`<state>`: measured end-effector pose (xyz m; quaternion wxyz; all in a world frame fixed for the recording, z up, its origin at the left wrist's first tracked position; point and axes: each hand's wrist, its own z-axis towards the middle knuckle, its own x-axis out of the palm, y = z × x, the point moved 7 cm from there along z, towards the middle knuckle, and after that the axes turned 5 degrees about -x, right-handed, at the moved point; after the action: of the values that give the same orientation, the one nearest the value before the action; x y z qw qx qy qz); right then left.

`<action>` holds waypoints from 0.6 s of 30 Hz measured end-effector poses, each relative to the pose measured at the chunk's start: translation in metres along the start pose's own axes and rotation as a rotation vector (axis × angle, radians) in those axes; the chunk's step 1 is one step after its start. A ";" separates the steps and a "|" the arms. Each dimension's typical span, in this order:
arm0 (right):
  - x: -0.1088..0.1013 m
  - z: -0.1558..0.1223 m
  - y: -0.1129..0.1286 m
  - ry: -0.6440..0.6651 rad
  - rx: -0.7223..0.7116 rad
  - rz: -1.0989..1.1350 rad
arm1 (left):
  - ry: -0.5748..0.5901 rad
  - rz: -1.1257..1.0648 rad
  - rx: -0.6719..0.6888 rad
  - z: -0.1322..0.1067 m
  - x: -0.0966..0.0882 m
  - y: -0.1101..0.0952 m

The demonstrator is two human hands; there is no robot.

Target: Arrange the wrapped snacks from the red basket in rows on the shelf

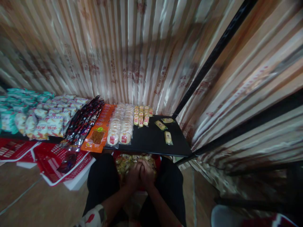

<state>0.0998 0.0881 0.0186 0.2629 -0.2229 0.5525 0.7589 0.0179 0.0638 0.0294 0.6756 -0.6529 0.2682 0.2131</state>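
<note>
My left hand (133, 174) and my right hand (147, 172) are pressed together between my knees, fingers curled in. Anything inside them is hidden from view. Beneath them, a red basket (159, 157) holds many small wrapped snacks (123, 161). Above the basket is a black shelf (146, 143). On its right part, three yellowish wrapped snack bars (168, 137) lie loose. Left of those stand rows of small yellow-and-red packs (141, 118), then two rows of round white crackers (125, 137) in clear wrappers.
Further left are an orange snack bag (97, 135), dark shiny packets (82, 118), white packs (55, 123) and green-and-white packs (9, 119). Red baskets (50, 164) sit below on the left. Black poles (214, 52) and a pleated curtain (132, 56) border the shelf.
</note>
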 end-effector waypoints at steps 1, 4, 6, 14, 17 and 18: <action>0.010 -0.006 -0.003 0.057 0.019 -0.022 | 0.004 0.004 -0.034 -0.004 0.002 0.009; 0.037 -0.018 -0.012 0.220 0.107 -0.074 | 0.009 0.072 -0.186 -0.011 0.007 0.040; 0.052 -0.024 -0.018 0.336 0.175 -0.064 | 0.035 0.151 -0.322 -0.014 0.009 0.061; 0.085 -0.034 -0.029 0.480 0.299 0.038 | 0.112 0.297 -0.613 -0.012 -0.004 0.105; 0.092 -0.032 -0.033 0.467 0.330 0.089 | 0.092 0.294 -0.635 -0.012 -0.004 0.108; 0.094 -0.031 -0.035 0.458 0.341 0.109 | 0.086 0.278 -0.647 -0.013 -0.004 0.109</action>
<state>0.0518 0.0818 -0.0746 0.1238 -0.3113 0.7281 0.5980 -0.0555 0.0577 -0.0520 0.3862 -0.7988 0.3013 0.3494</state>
